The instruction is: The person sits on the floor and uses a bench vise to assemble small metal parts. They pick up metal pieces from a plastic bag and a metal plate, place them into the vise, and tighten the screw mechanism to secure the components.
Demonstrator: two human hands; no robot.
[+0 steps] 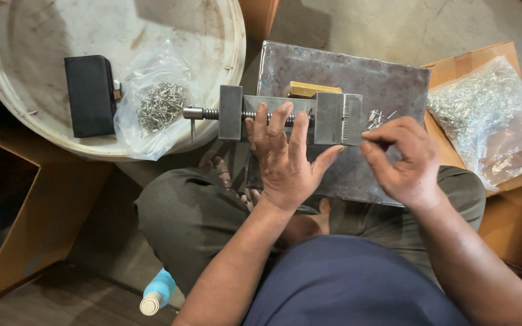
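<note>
One steel vise [285, 118]; one brass block [312, 89]; two clear bags of small metal parts [155, 102] [490, 115]; one black case [90, 95]; one bottle [157, 293]; two hands [285, 157] [403, 160].

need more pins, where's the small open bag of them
In the head view it lies at upper left: the small clear bag of pins rests on the white round lid, between the black case and the vise's screw handle.

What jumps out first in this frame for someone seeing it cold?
The steel vise at centre, lying on a grey metal plate across the person's lap, with the left hand flat on its screw. Beside it the right hand pinches something small near the jaw. Bags of small metal parts flank it on both sides.
</note>
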